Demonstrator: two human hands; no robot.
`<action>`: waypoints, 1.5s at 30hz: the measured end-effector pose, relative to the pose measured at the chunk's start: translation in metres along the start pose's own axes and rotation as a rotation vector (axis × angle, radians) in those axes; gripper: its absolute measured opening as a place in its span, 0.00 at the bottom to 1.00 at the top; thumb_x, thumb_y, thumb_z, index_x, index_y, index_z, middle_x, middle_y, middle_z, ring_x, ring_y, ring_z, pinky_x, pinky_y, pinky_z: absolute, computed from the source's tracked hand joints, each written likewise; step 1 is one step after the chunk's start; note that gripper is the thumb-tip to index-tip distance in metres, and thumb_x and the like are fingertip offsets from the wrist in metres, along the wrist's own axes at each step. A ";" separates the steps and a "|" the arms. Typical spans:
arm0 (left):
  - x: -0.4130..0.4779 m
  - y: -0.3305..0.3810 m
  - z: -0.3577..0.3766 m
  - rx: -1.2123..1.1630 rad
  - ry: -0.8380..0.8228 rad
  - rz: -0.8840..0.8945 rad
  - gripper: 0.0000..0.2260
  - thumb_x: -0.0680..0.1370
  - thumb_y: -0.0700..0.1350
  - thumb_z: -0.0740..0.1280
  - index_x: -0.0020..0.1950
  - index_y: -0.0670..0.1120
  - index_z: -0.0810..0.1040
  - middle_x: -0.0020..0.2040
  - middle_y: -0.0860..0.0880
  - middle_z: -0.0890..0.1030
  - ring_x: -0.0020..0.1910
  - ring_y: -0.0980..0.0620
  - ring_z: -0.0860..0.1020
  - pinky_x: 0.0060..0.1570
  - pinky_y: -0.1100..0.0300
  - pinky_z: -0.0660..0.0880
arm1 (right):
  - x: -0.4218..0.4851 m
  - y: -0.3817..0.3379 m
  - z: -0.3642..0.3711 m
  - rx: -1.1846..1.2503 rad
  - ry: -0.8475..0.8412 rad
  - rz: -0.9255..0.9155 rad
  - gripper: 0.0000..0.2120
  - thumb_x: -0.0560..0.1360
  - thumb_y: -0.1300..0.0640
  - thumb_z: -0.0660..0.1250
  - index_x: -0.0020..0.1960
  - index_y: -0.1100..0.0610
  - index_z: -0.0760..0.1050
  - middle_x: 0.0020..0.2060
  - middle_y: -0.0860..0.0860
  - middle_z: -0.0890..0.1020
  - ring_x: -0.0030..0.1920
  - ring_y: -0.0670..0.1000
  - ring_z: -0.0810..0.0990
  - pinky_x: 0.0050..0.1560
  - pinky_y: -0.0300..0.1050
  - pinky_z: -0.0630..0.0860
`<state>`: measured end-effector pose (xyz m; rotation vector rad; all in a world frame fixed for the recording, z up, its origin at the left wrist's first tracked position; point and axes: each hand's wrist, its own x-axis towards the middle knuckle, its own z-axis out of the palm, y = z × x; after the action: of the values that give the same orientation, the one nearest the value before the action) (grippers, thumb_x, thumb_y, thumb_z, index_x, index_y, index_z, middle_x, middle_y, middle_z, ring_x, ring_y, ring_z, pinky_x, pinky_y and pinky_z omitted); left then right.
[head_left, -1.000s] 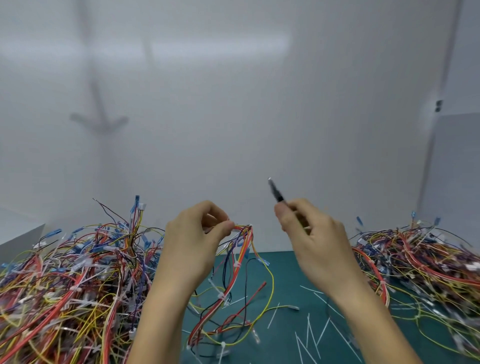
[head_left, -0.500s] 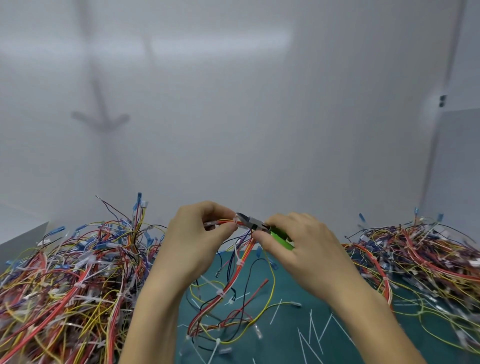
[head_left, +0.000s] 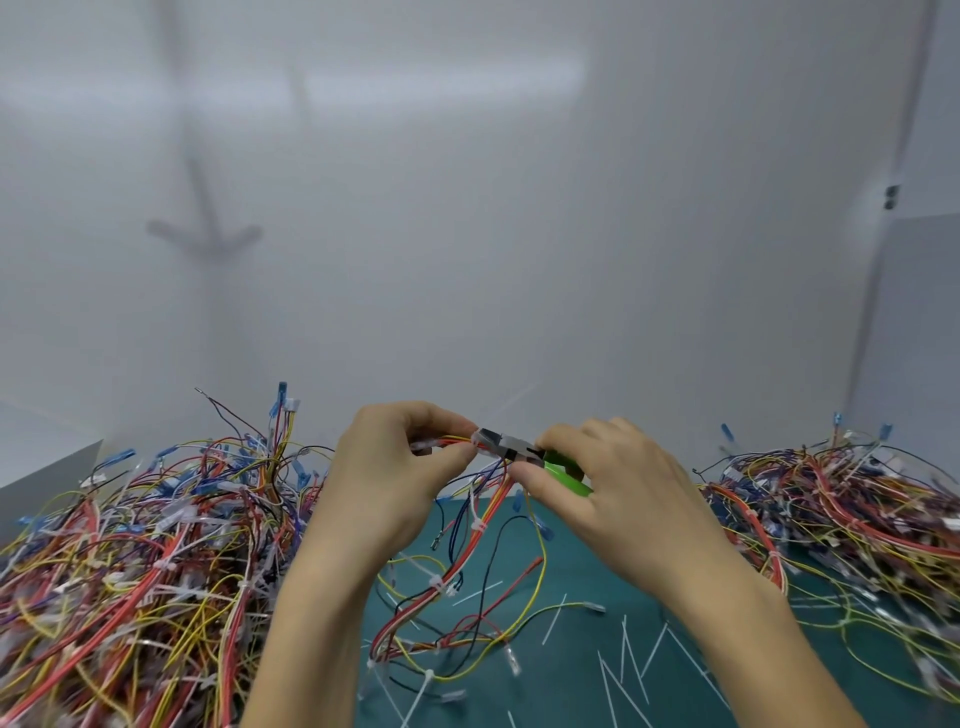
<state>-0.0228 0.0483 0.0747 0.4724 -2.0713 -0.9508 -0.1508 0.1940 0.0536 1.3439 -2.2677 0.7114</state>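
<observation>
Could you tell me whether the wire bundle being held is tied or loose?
Tied: white cable ties cinch the wire bundle at several points.

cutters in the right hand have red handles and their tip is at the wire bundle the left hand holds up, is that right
Not quite: the handles are green, not red. The head view shows the right hand gripping the green-handled cutters, their tip at the wire bundle that the left hand pinches and holds up.

Green mat (head_left: 597, 556) beneath wire heaps (head_left: 130, 571), cut ties (head_left: 625, 657)
</observation>
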 end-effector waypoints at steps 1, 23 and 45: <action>0.000 0.000 0.000 -0.001 -0.002 -0.001 0.04 0.73 0.44 0.74 0.42 0.54 0.85 0.36 0.58 0.84 0.38 0.63 0.81 0.42 0.64 0.76 | 0.000 0.000 0.000 0.000 0.000 0.000 0.25 0.73 0.28 0.47 0.50 0.44 0.72 0.39 0.45 0.73 0.47 0.47 0.69 0.41 0.46 0.67; -0.001 0.007 0.009 -0.012 0.039 -0.038 0.09 0.72 0.39 0.75 0.44 0.52 0.79 0.42 0.53 0.84 0.43 0.57 0.82 0.47 0.61 0.77 | -0.001 0.005 -0.002 0.099 0.050 -0.046 0.27 0.73 0.28 0.50 0.44 0.49 0.72 0.32 0.49 0.75 0.39 0.50 0.73 0.40 0.49 0.73; 0.000 0.005 0.009 -0.044 0.014 -0.027 0.12 0.73 0.39 0.75 0.48 0.52 0.76 0.40 0.54 0.85 0.42 0.59 0.82 0.44 0.63 0.76 | -0.002 0.003 -0.006 0.103 0.039 -0.007 0.25 0.73 0.28 0.53 0.44 0.49 0.73 0.30 0.49 0.75 0.36 0.50 0.74 0.38 0.48 0.72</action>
<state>-0.0303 0.0557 0.0753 0.4833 -2.0319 -1.0041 -0.1518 0.2003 0.0564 1.3714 -2.2218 0.8551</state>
